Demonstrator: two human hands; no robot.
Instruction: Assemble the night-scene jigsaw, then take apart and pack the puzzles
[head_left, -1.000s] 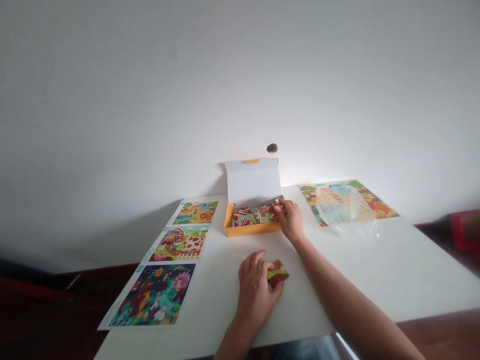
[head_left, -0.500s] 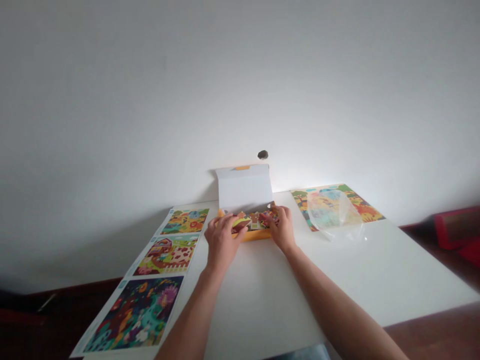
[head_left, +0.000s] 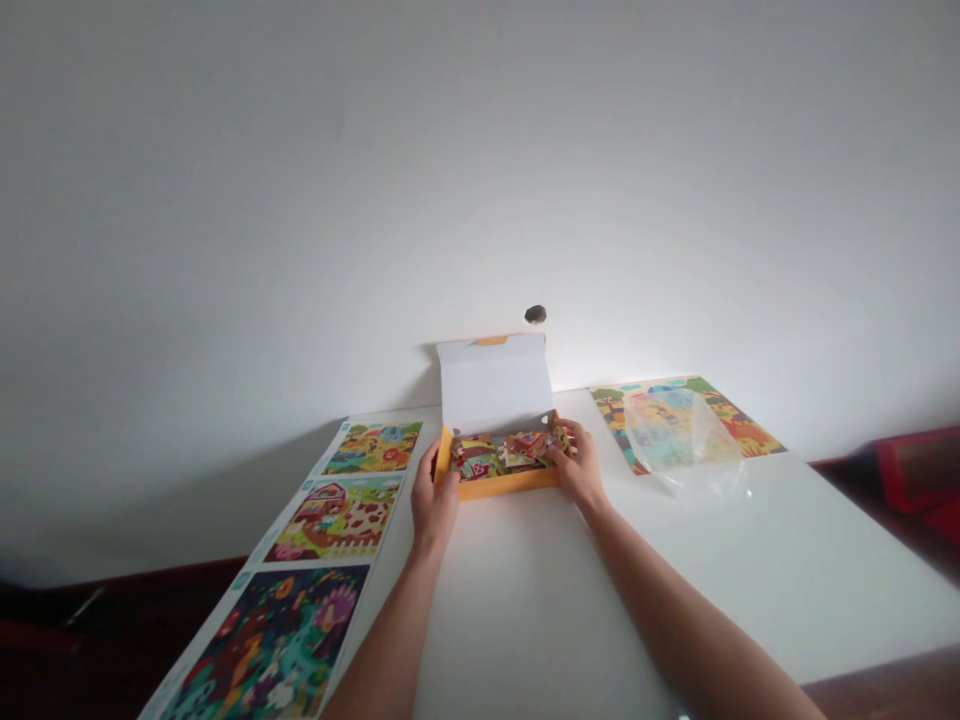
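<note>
An orange cardboard box (head_left: 508,488) stands on the white table, its white-lined lid (head_left: 495,388) raised at the back against the wall. Colourful puzzle pieces (head_left: 480,458) lie in a loose heap inside it. My left hand (head_left: 433,506) is closed around the box's left end, thumb over the front corner and fingers on the outer side. At the right end, my right hand (head_left: 582,468) grips the box too, with its thumb reaching over the rim by the pieces and its fingers along the outside.
Left of the box lies a long sheet with three printed animal pictures (head_left: 337,518). A clear plastic bag (head_left: 682,440) rests on a picture board (head_left: 731,415) at the right, near the wall. Something red (head_left: 922,480) stands beyond the table's right edge.
Both hands have drawn back from the pieces inside to the two ends of the box. More of the heap shows now, and the whole view has shifted slightly.
</note>
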